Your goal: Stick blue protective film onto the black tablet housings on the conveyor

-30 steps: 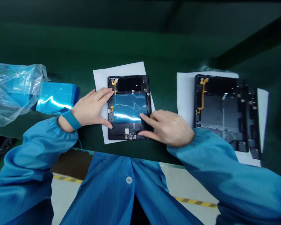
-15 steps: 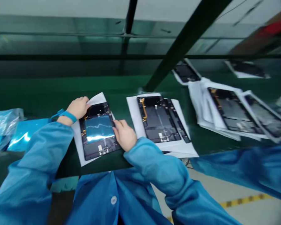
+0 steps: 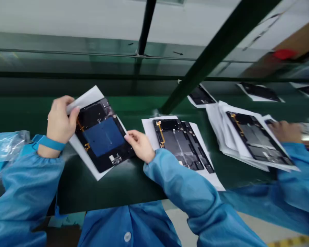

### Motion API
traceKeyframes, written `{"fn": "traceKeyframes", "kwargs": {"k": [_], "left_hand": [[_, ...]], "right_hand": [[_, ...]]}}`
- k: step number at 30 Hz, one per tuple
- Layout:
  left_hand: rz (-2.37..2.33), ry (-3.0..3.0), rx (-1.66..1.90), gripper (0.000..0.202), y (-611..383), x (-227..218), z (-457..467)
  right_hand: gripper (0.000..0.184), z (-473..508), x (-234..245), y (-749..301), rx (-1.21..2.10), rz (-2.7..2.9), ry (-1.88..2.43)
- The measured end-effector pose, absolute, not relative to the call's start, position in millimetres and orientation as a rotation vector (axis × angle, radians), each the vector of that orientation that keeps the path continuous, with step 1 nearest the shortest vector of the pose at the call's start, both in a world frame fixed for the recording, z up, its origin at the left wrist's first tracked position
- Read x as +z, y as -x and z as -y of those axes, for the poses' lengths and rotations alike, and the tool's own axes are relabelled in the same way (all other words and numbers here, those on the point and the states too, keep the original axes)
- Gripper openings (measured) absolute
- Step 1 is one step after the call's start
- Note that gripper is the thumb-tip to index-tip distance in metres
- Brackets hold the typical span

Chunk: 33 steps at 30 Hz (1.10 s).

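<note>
Between my two hands is a dark tablet housing with a blue film-covered panel, an orange flex cable and small boards, backed by a white paper sheet. It is tilted and seems lifted off the green bench. My left hand, with a blue strap at the wrist, pinches its upper left corner together with the paper. Closed on its right edge is my right hand. Just right of that hand, more tablet housings lie overlapping on white paper.
A stack of white sheets with another housing is farther right, near a co-worker's hand. Blue film packs in clear plastic lie at the left. A slanting green post rises from the green bench.
My hands have raised and turned the tablet housing with its paper; its upper end now leans left. The co-worker's hand has come into view at the right. The camera view has shifted slightly.
</note>
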<state>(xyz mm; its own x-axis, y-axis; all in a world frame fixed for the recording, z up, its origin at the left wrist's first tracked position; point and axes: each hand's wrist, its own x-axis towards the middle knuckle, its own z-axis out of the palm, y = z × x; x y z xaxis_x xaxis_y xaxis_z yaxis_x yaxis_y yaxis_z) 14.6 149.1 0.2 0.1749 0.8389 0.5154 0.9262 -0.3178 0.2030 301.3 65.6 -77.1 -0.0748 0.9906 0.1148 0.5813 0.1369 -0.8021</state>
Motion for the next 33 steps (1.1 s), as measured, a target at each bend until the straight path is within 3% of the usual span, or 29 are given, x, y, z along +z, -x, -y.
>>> {"fn": "traceKeyframes", "kwargs": {"k": [3,8,12,19,27,33], "left_hand": [[1.711,2.182,-1.016,0.053,3.4,3.8,-138.0],[1.795,2.457,-0.875,0.035,22.8,-19.9,-85.1],[1.843,2.732,-0.766,0.027,8.4,-39.0,-50.3],[2.119,3.349,-0.138,0.021,-112.6,-29.6,-50.3],[1.936,3.356,0.214,0.060,-260.1,-52.3,-70.8],[1.966,3.106,0.178,0.041,-278.6,-55.9,-71.9]], "right_hand": [[0.029,-138.6,-69.5,-299.2,0.689,1.624,1.603],[0.026,-263.3,-67.3,-303.3,0.593,1.463,1.860],[0.033,-299.8,-69.5,-308.2,0.591,1.463,1.991],[0.022,-201.2,-49.3,-329.4,0.583,1.731,1.861],[0.032,-33.8,-42.4,-451.8,0.293,1.490,2.188],[0.034,-7.9,-62.4,-501.6,0.419,1.236,2.369]]}}
